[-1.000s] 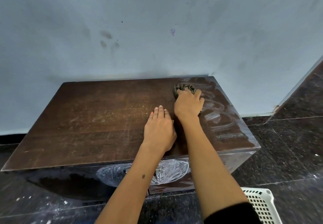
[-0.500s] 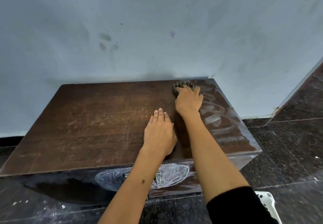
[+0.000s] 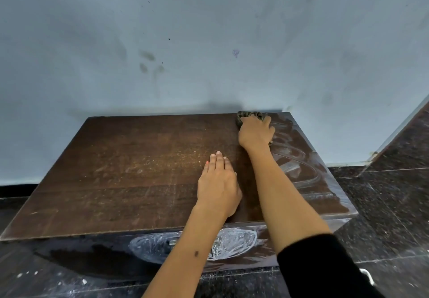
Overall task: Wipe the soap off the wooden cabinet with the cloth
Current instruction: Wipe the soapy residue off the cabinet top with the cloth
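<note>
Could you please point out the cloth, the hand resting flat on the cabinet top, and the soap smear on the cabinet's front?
cloth (image 3: pixel 249 114), head view, bunched edge beyond the fingers.
left hand (image 3: pixel 219 185), head view, back of hand.
soap smear (image 3: pixel 234 239), head view, white swirl right of the arm.

The wooden cabinet stands against the wall, on the floor. The cloth lies at the top's rear edge, near the rear right corner, under the right hand. The left hand rests flat on the top, nearer the front edge. Soap streaks lie along the right edge
</note>
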